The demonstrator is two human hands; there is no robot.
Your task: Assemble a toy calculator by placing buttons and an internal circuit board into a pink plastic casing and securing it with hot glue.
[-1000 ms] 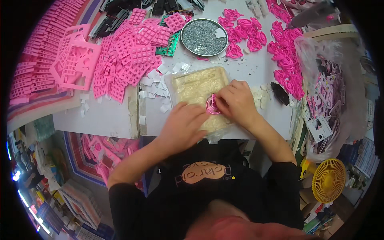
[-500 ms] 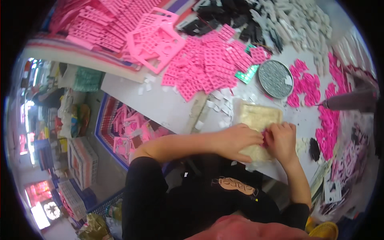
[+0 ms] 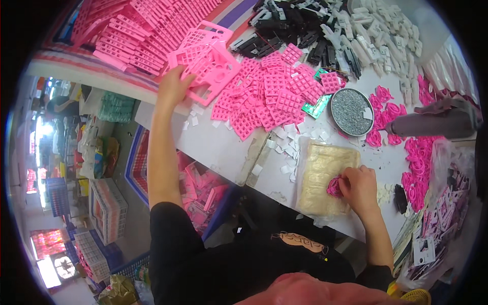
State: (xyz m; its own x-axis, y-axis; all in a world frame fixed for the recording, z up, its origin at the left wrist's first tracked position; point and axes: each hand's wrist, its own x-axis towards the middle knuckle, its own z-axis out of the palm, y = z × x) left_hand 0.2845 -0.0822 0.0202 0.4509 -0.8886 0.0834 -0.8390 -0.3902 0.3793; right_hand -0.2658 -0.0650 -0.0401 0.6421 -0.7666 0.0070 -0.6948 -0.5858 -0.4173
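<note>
- Our right grip [image 3: 360, 188] is pinched on a pink ring-shaped plastic part [image 3: 333, 187], which lies against the gold pad [image 3: 321, 165] just left of the fingers.
- Our left grip [image 3: 174, 85] has its fingers at the near left edge of a pink plastic housing [image 3: 218, 76]; we cannot tell whether they have closed on it.
- Just beyond the left grip we see rows of stacked pink plastic strips [image 3: 134, 43].
- To the left grip's right, we have pink keypads [image 3: 249, 99] heaped on the worktop [image 3: 213, 150].
- Left of the right grip, past the pad, white square pieces [image 3: 287, 147] are scattered.
- Beyond the right grip stands a round dish [image 3: 332, 116] of small grey metal pieces [image 3: 349, 108].
- Right of the right grip lie a black part [image 3: 400, 198] and, farther out, more pink rings [image 3: 417, 175].
</note>
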